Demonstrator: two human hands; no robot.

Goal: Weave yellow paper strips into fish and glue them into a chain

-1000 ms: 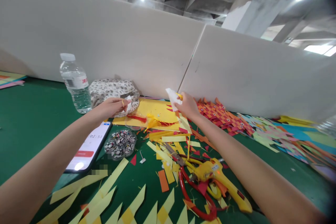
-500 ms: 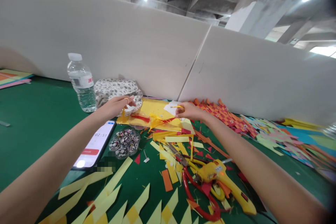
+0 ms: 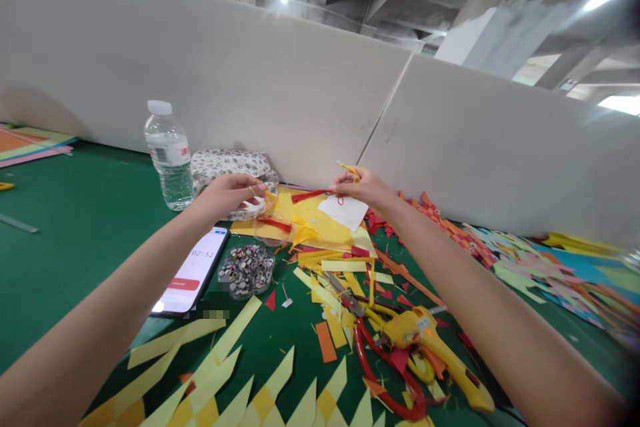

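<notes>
My left hand (image 3: 233, 197) is closed in a pinch beside the patterned cloth pouch, with a yellow tassel (image 3: 271, 201) at its fingertips. In my right hand (image 3: 364, 187) a red tassel (image 3: 310, 195) is pinched, its fringe pointing left and its loop hanging below the fingers. A thin yellow piece (image 3: 349, 169) sticks up from the same hand; its kind is unclear. Beneath the hands lies a yellow sheet (image 3: 325, 230) with a white piece of paper (image 3: 345, 213) on it. Another red tassel (image 3: 275, 224) and a yellow tassel (image 3: 303, 232) rest there.
A water bottle (image 3: 170, 157) stands left of the patterned pouch (image 3: 233, 163). Nearer me are a phone (image 3: 193, 273), a container of googly eyes (image 3: 247, 270), red-handled scissors (image 3: 367, 353) and a yellow glue gun (image 3: 435, 353) among paper scraps. Woven paper strips (image 3: 265, 403) lie at the front.
My right hand has risen with the red tassel, lifting it off the sheet. My left hand has moved slightly right with the yellow tassel. The view has shifted a little.
</notes>
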